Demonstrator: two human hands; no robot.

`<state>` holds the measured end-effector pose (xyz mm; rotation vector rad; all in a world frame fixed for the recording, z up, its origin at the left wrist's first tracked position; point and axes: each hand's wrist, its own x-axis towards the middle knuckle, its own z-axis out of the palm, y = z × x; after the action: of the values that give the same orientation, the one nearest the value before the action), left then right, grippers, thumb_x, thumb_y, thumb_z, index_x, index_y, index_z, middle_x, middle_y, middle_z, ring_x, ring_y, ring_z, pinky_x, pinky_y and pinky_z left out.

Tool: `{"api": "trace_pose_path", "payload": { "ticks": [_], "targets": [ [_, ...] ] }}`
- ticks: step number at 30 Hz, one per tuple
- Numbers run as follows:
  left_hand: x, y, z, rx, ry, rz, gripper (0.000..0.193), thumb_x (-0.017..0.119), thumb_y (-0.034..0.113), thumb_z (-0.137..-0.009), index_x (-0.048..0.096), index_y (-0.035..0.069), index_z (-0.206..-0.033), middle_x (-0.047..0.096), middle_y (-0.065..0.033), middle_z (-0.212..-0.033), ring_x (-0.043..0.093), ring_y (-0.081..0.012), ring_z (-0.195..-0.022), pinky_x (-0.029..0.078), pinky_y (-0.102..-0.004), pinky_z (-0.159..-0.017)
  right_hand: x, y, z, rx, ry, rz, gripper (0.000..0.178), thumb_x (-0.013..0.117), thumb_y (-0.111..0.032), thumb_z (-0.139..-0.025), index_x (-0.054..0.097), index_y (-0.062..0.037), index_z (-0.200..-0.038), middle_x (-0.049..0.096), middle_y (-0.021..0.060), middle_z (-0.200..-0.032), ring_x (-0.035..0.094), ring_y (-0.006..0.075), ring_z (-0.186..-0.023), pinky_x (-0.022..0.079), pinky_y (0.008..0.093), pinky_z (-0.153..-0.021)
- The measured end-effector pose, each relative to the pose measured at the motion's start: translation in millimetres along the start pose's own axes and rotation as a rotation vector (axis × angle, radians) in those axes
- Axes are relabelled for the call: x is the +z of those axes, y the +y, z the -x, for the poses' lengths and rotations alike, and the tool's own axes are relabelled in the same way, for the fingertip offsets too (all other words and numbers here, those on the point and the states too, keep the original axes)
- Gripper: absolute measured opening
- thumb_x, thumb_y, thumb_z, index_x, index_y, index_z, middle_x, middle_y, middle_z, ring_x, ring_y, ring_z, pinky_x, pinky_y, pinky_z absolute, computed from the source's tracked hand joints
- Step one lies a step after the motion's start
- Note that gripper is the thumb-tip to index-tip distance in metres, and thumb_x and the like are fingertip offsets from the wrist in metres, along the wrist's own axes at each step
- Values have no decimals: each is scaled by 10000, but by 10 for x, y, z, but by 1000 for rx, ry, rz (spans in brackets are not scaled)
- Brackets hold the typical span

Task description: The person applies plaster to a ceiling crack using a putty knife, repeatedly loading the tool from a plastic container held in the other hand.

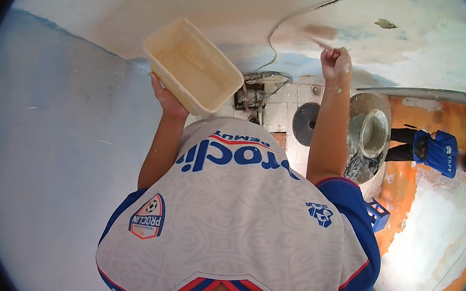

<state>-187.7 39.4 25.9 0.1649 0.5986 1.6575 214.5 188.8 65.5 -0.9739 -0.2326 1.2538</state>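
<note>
My left hand (168, 100) grips a cream rectangular plastic tub (231, 83) from below at its near left side. The tub is tilted, and its inside is coated with a pale film. My right hand (337, 65) is raised to the whitish wall (364, 28), its fingers closed around a thin flat tool (323, 43) seen nearly edge-on. The tool's exact kind is hard to make out. White smears mark the right hand and wrist. Brownish and bluish patches show on the wall around the tool.
A cable (276, 33) runs along the wall. Beyond my right arm are a round bucket (382, 127), a dark disc (303, 124) and a blue plastic stool or crate (377, 215). Another person in a blue shirt (441, 153) stands by an orange, patchy wall (412, 116). A blue-white wall (62, 144) is at left.
</note>
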Motion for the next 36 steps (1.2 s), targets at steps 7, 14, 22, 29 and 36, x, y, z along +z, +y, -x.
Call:
{"api": "trace_pose_path", "payload": {
  "ticks": [7,14,22,29,36],
  "targets": [
    [-213,84,0,-62,14,15,750,337,685,-986,339,182,-1543,406,-77,-1550,427,-305,-1393,391,-452,-1140,109,140,-199,28,98,-43,294,534,-38,-912,452,-75,-632,444,36,-572,477,173,-507,548,337,-600],
    [-354,178,83,-4,-16,21,728,319,662,-1000,326,185,-1550,405,-73,-1552,431,-303,-1394,390,-461,-1142,-325,157,108,109,49,162,222,485,-47,-925,497,-75,-705,410,15,-592,436,141,-526,440,247,-505],
    [-365,229,83,-72,-43,18,726,325,663,-998,339,180,-1540,418,-85,-1540,439,-301,-1387,407,-456,-1130,107,207,-155,90,-35,-116,214,494,-40,-918,514,-88,-710,489,18,-618,448,111,-525,476,276,-553],
    [-328,207,134,-31,4,-6,721,340,657,-999,346,176,-1536,424,-82,-1535,444,-302,-1380,401,-456,-1131,-581,341,93,157,-38,-92,156,495,-53,-932,533,-57,-781,545,28,-662,458,92,-482,471,251,-523],
    [-319,169,137,-82,-6,1,729,355,663,-991,351,177,-1535,423,-81,-1538,438,-303,-1383,395,-458,-1136,-49,476,-66,67,-19,-248,154,490,-52,-932,521,-63,-781,453,3,-582,457,112,-490,502,293,-587]
  ]
}}
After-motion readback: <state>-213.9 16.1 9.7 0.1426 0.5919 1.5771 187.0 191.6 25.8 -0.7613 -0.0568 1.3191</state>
